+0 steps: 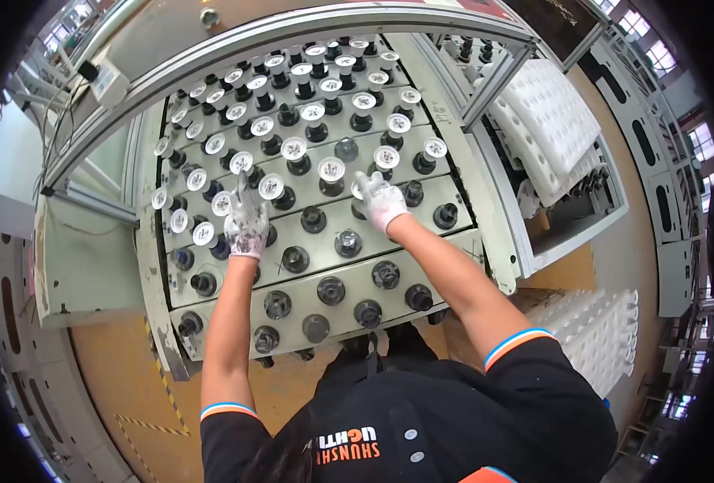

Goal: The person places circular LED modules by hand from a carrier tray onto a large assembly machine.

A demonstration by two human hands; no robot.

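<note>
My left hand (246, 219), in a white glove with dark smudges, reaches over the left part of the rack with its fingers stretched out. It holds nothing that I can see. Just left of it is a white-rimmed reflector lamp (222, 203), with another lamp (271, 187) to the right. In a similar glove, my right hand (382, 201) has its fingers closed around a lamp (357, 191), whose rim is partly hidden. This lamp is above a black socket (359, 210). Beyond the fingertips stands another lamp (386, 158).
Rows of black sockets line the pale slatted rack (304, 262), the far ones carrying lamps. A metal frame bar (292, 30) arches over the far end. White moulded trays (546, 121) are stacked on a cart at right, and more trays (590, 326) stand lower right.
</note>
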